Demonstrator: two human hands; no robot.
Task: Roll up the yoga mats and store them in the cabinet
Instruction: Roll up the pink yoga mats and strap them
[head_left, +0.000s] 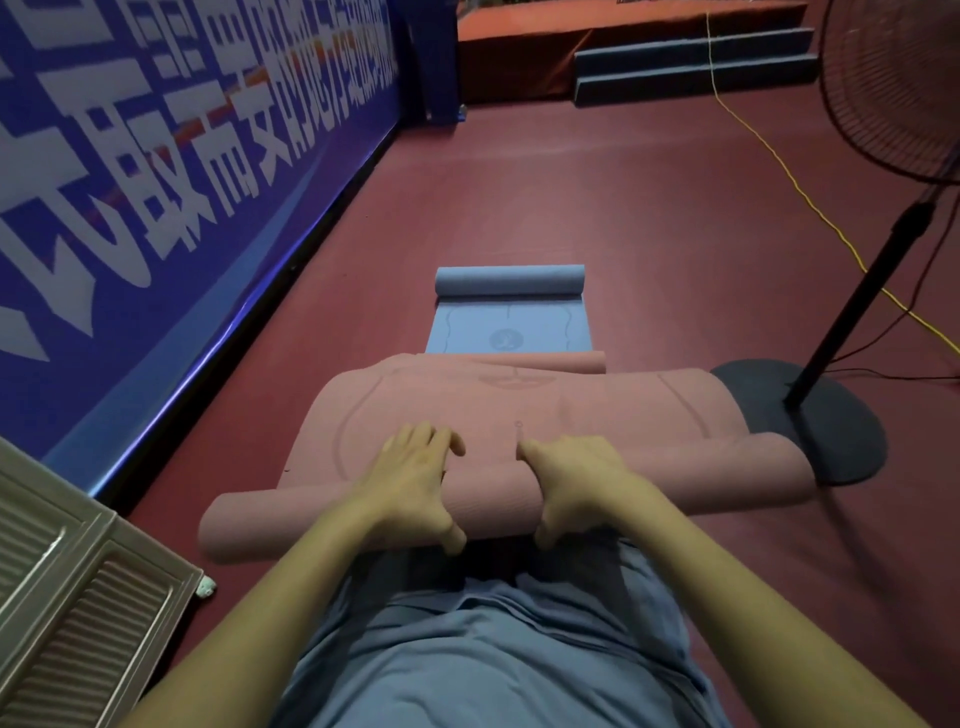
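**Both hands work the pink mat into a roll**

The pink mat (519, 410) lies on the red floor (571, 208) directly in front of the person, its near end already wound into a roll (488, 501) that runs crosswise. The left hand (415, 483) and the right hand (576, 486) sit side by side at the middle of that roll, fingers draped over the top and thumbs hooked under the near edge. Each grip is curled round the rolled part, holding it. Placing both hands centrally, close together, probably lets the person push the roll forward with even pressure. The ends of the roll flare looser than the middle, so the winding looks uneven, and the outer parts may need tightening.

Beyond the pink mat, farther from the person, the blue mat (509, 327) lies flat with its far end curled into a small roll; it appears partly done, awaiting its turn. The pink mat's far edge overlaps it.

To the right of the pink mat stands a fan (883, 249) on a dark round base, which the mat's right edge touches or overlaps. A yellow cable (779, 171) trails across the floor behind it. Left of the pink mat runs a blue banner (156, 182), and nearer the person a pale louvred panel (78, 597), possibly the cabinet door.
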